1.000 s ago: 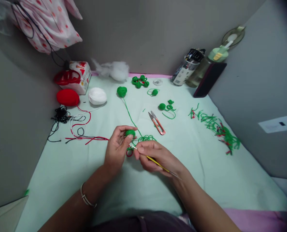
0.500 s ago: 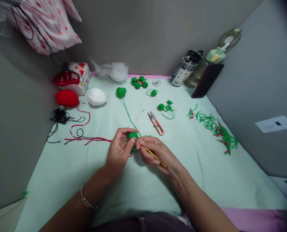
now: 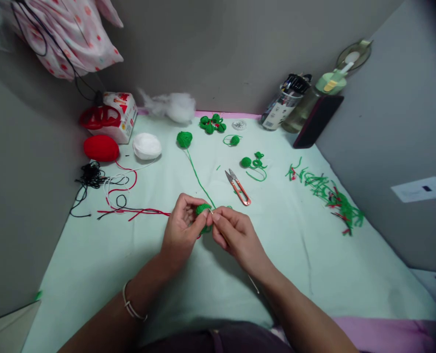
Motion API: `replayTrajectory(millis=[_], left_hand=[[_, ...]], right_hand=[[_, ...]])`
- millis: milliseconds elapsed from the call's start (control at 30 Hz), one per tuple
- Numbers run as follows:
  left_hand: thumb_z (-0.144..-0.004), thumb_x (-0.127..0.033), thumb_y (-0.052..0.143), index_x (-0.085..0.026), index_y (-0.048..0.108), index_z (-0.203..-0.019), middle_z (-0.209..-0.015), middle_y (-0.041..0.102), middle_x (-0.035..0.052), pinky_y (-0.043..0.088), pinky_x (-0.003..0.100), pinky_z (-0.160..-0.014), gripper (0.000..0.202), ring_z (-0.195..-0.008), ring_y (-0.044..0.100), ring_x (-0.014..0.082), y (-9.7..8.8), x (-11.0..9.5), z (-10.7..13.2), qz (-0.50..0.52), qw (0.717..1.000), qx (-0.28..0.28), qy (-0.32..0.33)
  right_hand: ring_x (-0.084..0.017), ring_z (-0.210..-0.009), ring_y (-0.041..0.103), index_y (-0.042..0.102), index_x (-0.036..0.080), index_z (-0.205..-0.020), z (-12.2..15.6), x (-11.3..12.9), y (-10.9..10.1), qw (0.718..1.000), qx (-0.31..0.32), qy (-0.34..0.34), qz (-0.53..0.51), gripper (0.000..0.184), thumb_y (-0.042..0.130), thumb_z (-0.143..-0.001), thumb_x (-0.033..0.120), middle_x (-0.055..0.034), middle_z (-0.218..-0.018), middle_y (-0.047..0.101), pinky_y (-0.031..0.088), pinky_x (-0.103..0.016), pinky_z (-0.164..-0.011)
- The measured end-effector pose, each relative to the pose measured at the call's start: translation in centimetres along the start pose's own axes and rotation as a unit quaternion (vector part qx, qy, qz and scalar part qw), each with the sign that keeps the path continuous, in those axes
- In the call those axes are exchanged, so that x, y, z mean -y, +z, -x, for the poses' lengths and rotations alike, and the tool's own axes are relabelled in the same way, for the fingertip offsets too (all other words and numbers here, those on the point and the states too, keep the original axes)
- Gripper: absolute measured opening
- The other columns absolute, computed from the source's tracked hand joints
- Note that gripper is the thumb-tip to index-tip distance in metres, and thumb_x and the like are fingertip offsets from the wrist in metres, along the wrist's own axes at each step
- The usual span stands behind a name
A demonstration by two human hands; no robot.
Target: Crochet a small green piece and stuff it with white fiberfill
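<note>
Between the thumb and fingers of my left hand (image 3: 181, 230) is a small green crochet piece (image 3: 203, 209), partly covered by the fingertips. My right hand (image 3: 236, 230) grips a crochet hook (image 3: 254, 284); its thin tip meets the green piece and its rear end shows below the wrist, while the palm hides the handle. A green strand runs from the crochet piece area to a green yarn ball (image 3: 184, 139) farther back. Orange-handled thread snips (image 3: 238, 188) lie beyond my right hand.
At left are red yarn (image 3: 101, 148), white yarn (image 3: 147, 146) and tangled black yarn (image 3: 92, 175). Small green crocheted pieces (image 3: 212, 124) sit at the back. Green and red yarn scraps (image 3: 335, 201) lie at right, below a phone (image 3: 318, 121), a bottle and a pen cup (image 3: 280, 105).
My right hand has rolled over, so the hook's yellow handle is now hidden and its rear end points more steeply downward. The left hand keeps its hold on the green piece.
</note>
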State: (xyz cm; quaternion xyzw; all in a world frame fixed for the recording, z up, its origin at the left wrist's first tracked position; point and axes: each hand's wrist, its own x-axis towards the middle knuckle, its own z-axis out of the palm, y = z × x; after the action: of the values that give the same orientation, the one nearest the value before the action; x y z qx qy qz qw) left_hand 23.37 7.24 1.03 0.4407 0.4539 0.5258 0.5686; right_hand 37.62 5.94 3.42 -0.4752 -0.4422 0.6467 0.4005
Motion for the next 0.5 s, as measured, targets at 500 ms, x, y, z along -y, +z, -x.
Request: replayTrajectory(millis=[500], left_hand=[[-0.08, -0.021, 0.077, -0.021, 0.065, -0.099, -0.099, 0.076, 0.0044, 0.055, 0.031, -0.08, 0.022, -0.087, 0.071, 0.0182, -0.8, 0.4, -0.9, 0.016, 0.999, -0.022, -0.047]], right_hand=[[-0.006, -0.034, 0.019, 0.064, 0.018, -0.085, -1.3, 0.0, -1.7, 0.975, 0.176, 0.102, -0.088, 0.03, 0.06, -0.099, 0.044, 0.0131, -0.042, 0.038, 0.017, -0.023, -0.039]])
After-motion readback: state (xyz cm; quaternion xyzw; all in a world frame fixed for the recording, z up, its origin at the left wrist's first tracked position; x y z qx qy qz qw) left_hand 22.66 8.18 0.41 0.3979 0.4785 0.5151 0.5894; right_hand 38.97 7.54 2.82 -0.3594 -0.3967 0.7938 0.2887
